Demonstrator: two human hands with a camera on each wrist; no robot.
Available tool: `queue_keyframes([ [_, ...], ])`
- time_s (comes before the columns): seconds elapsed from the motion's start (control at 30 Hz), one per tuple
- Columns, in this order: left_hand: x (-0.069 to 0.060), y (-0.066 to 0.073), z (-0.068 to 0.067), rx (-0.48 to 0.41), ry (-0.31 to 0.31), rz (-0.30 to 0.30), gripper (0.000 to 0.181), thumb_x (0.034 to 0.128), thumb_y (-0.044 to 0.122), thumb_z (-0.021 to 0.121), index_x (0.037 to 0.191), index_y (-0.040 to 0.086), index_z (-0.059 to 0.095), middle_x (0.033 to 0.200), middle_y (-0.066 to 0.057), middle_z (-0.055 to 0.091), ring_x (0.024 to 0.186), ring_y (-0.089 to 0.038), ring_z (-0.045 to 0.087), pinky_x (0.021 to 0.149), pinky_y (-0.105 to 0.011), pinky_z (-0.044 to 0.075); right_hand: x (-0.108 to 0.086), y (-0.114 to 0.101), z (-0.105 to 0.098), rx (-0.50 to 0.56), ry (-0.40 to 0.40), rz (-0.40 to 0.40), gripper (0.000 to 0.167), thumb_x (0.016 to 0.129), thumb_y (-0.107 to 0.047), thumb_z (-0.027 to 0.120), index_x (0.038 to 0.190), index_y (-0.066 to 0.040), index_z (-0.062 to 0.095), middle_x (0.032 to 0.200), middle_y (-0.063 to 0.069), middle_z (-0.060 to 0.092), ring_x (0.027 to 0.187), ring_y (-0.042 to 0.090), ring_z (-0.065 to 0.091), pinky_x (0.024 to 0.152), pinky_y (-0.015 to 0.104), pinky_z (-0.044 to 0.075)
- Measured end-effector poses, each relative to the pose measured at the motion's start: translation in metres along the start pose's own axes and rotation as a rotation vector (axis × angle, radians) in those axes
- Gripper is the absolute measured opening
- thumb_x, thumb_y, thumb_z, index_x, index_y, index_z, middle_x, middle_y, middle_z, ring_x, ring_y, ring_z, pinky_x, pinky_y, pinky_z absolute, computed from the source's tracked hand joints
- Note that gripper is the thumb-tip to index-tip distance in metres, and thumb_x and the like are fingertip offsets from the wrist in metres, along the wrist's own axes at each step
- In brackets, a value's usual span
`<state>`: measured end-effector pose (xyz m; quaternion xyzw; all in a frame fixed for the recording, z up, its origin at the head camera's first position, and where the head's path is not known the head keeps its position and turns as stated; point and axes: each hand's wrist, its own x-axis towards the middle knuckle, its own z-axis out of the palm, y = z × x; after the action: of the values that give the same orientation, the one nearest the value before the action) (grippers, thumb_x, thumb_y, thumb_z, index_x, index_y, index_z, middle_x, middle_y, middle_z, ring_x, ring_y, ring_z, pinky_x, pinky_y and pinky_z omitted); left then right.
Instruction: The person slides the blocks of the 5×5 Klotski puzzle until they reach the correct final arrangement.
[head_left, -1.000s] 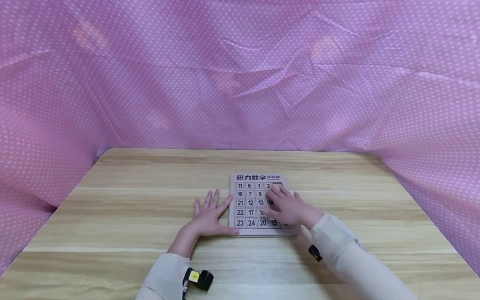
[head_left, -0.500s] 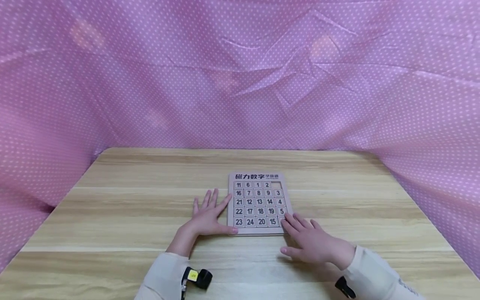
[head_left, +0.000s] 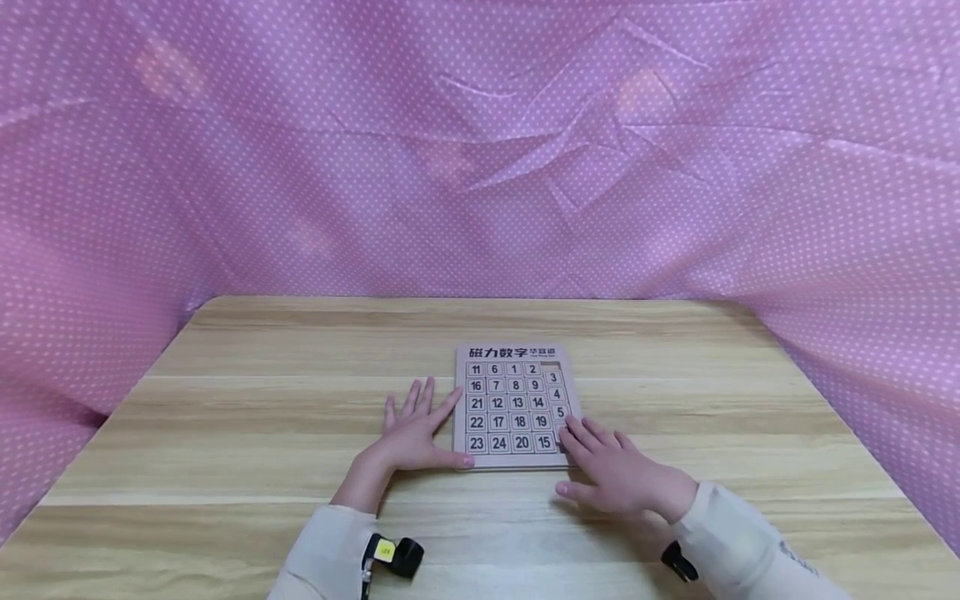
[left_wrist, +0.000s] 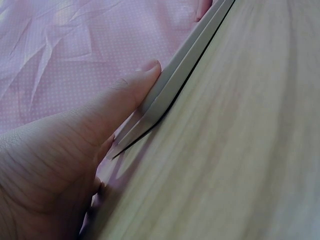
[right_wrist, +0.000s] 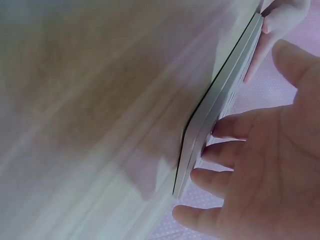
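A flat number sliding puzzle (head_left: 517, 461) with a pale frame lies on the table. Its right-hand column, with the 3, 4 and 5 tiles (head_left: 557, 394) showing, sits between rows, with a gap above it and another below. My left hand (head_left: 408, 442) is spread along the puzzle's left edge, its thumb (left_wrist: 135, 87) resting on the near left corner. With straight fingers my right hand (head_left: 626, 475) touches the lower end of the right column and covers the tile there. In the right wrist view the right fingertips (right_wrist: 227, 127) meet the puzzle's side and top.
The wooden table (head_left: 262, 400) extends on all sides of the puzzle. Pink dotted cloth (head_left: 480, 167) hangs behind and at both sides. Each sleeve carries a black wrist camera, the left one (head_left: 405, 557) near the table's front.
My right hand has gone from the upper right of the puzzle to its lower right corner, then pushed the right column partway up. The left hand has stayed in place.
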<state>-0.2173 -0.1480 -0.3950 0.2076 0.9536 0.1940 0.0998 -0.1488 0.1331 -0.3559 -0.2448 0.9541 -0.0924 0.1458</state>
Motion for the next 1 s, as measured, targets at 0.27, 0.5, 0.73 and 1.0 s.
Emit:
queue_keyframes([
  [0.27,0.0,0.0,-0.001,-0.008,0.0,0.002,0.106,0.0519,0.076,0.054,0.138,0.03,0.014,0.141,-0.016,-0.002,0.127,-0.031,-0.008,0.093,-0.054,-0.012,0.008,0.005,0.0,0.0,0.038,-0.018,0.074,0.084,-0.051,0.043,0.133,0.002,0.026,0.139,0.019,0.016,0.124,0.039,0.012,0.091,0.062,0.014],
  [0.5,-0.001,-0.001,0.0,-0.013,0.0,0.001,0.106,0.0514,0.076,0.054,0.138,0.031,0.014,0.141,-0.016,-0.002,0.127,-0.03,-0.009,0.093,-0.054,-0.013,0.012,0.007,-0.002,0.007,0.034,-0.014,0.074,0.084,-0.051,0.044,0.133,0.002,0.028,0.139,0.02,0.017,0.124,0.039,0.012,0.09,0.062,0.015],
  [0.73,0.0,-0.002,0.0,-0.019,0.002,0.0,0.106,0.0509,0.076,0.055,0.138,0.03,0.015,0.141,-0.016,-0.002,0.127,-0.031,-0.009,0.093,-0.054,-0.013,0.017,-0.003,-0.004,-0.007,0.053,-0.014,0.073,0.084,-0.052,0.042,0.133,0.001,0.029,0.139,0.017,0.018,0.125,0.037,0.012,0.092,0.06,0.013],
  [1.0,0.0,-0.003,0.0,-0.014,0.004,0.001,0.104,0.0527,0.075,0.054,0.138,0.03,0.015,0.141,-0.016,-0.002,0.127,-0.031,-0.008,0.093,-0.054,-0.012,0.034,-0.039,-0.001,-0.067,0.038,-0.144,0.069,0.085,-0.053,0.037,0.136,-0.008,0.026,0.141,0.011,0.017,0.126,0.034,0.012,0.093,0.059,0.012],
])
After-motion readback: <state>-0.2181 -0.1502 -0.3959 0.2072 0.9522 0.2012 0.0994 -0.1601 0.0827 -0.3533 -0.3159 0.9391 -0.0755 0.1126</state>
